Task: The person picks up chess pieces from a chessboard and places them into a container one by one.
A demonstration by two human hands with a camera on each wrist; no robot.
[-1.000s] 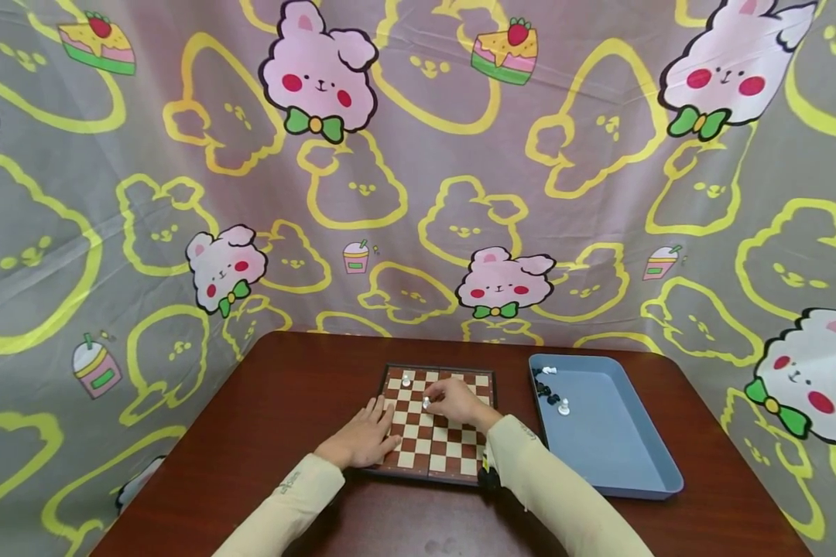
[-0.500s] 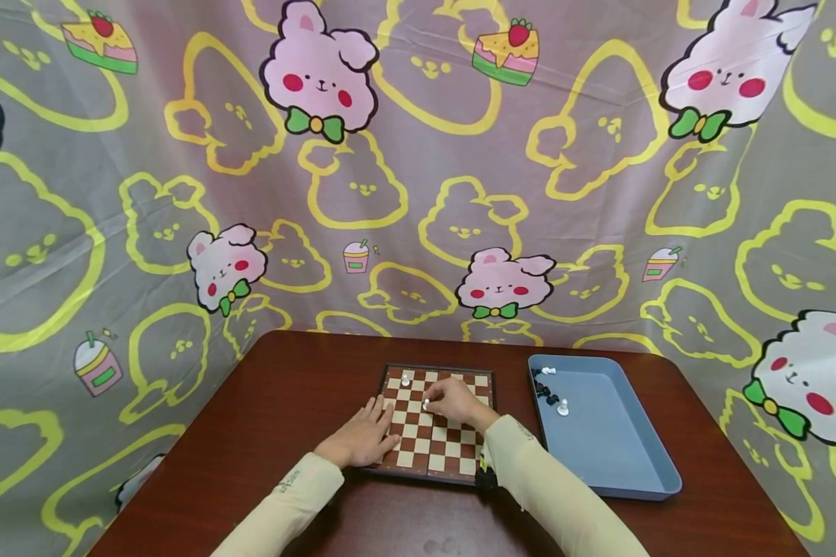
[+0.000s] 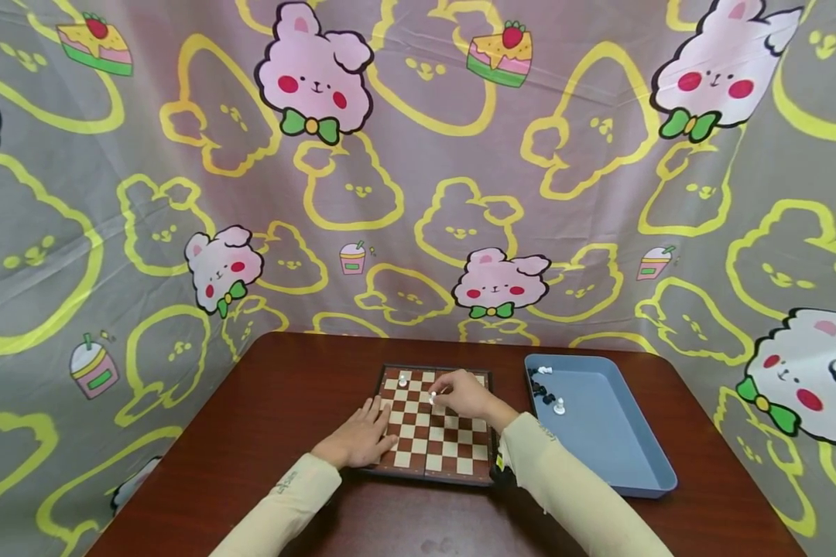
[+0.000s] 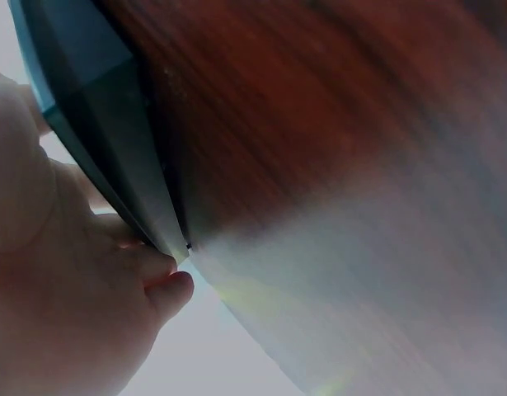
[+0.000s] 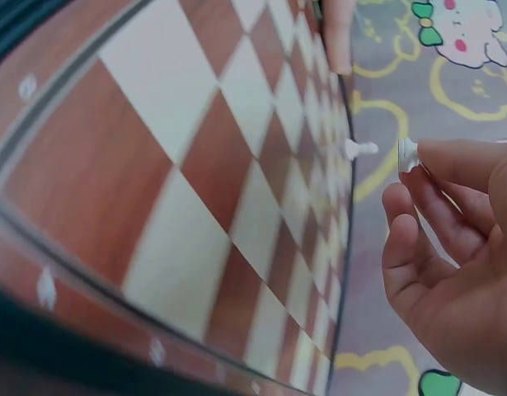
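Observation:
A brown-and-cream chessboard (image 3: pixel 446 456) lies on the table. On its left edge rests my left hand (image 3: pixel 359 438), fingers extended; in the left wrist view they lie against the board's dark side (image 4: pixel 113 107). My right hand (image 3: pixel 468 397), over the board's far half, pinches a small white chess piece (image 5: pixel 408 155) between thumb and fingertips. The right wrist view shows this piece's base off the squares; its upper part is hidden by the fingers. Another white chess piece (image 3: pixel 403 380) stands upright near the board's far left corner.
Right of the board sits a blue-grey tray (image 3: pixel 609 433). Inside it are several black chess pieces (image 3: pixel 543 393) along the left wall, a white piece (image 3: pixel 560 406) standing and a white one (image 3: pixel 545 370) lying. A patterned curtain (image 3: pixel 390 255) hangs behind the table (image 3: pixel 306 379).
My right hand has shifted a little right with the pinched white chess piece. The left hand stays on the board's edge, and the other white piece stands where it was.

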